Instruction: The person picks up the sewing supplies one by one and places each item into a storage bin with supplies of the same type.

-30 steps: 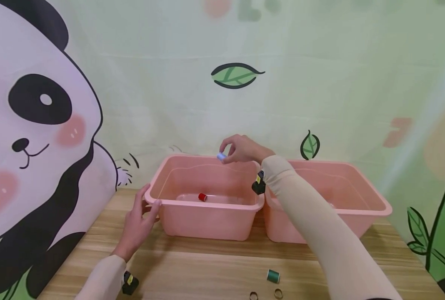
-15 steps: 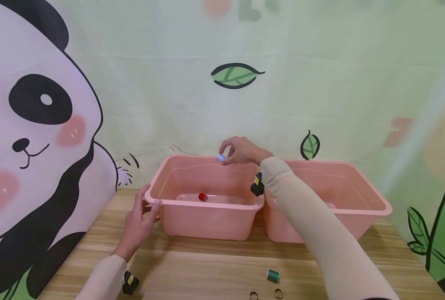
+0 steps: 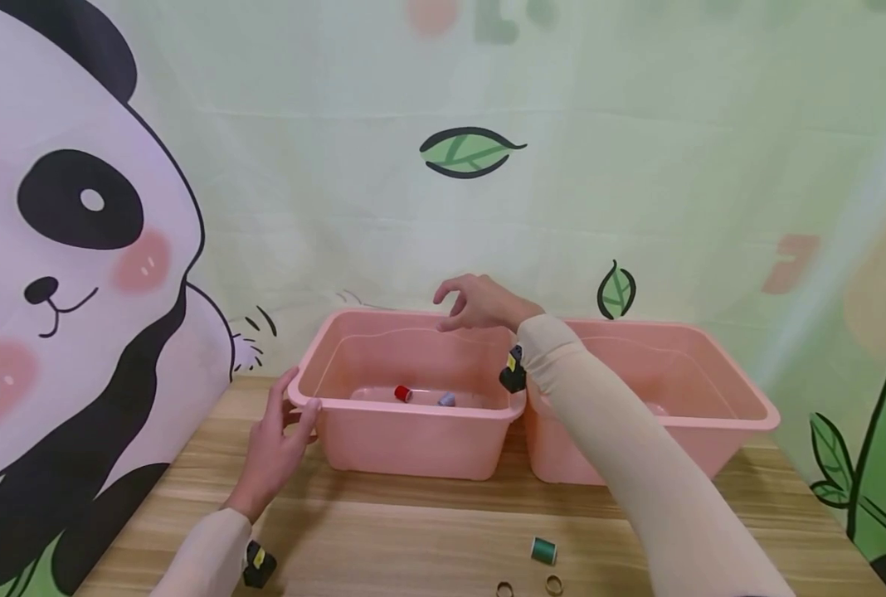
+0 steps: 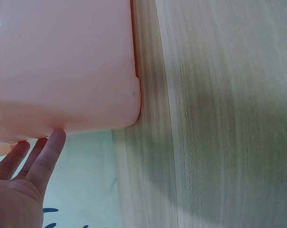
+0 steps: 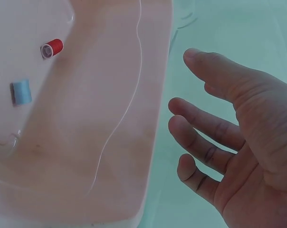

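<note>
a: our right hand point(image 3: 480, 303)?
b: gapes, holding nothing; blue spool point(image 3: 446, 400) lies near red spool point(image 3: 402, 394) inside the left bin point(image 3: 413, 444).
a: hazard we foresee?
b: our left hand point(image 3: 273, 448), fingers touching that bin, may jolt it and roll both.

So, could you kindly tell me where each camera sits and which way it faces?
Head: worn there, facing forward and down at left tub, right tub; left grip, right grip and sleeves show.
Left wrist: worn there, facing left tub's outside and tabletop; left grip shows.
Right wrist: worn there, facing into left tub; right grip shows.
Head and right wrist share red spool and blue spool.
</note>
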### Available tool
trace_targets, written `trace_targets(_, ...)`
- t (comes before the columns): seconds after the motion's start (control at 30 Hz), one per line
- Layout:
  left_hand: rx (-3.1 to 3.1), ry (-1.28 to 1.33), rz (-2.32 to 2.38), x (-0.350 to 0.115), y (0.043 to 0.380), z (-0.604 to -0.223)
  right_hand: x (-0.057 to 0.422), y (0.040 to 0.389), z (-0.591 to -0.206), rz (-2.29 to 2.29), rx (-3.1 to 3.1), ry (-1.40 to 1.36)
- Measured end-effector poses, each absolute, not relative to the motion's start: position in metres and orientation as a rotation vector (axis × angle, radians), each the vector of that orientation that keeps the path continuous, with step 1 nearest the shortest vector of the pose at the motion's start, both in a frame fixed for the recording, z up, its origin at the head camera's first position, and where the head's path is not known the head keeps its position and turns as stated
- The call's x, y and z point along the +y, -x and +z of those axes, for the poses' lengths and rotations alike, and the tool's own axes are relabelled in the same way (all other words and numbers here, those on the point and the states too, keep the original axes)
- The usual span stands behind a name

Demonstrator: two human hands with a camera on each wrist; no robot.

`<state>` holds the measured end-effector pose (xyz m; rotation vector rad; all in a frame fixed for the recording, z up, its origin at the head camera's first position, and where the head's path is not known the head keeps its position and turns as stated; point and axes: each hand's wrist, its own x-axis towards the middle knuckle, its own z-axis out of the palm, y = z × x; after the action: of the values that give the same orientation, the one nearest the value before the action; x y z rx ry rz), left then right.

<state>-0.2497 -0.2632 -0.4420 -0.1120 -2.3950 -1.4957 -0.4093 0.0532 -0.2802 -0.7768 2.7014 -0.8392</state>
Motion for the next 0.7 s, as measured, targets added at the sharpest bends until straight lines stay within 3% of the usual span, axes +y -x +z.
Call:
trace_targets(0.27, -2.396, 0.117, -1.499, -0.262, 0.249, -0.442, 0.059, 0.407, -0.281, -0.832, 2.704, 0.749)
trace_targets(0.7, -2.401, 0.107, -1.489, -0.262, 0.249, -0.441, 0.071, 0.391, -0.263, -0.638, 2.785, 0.938)
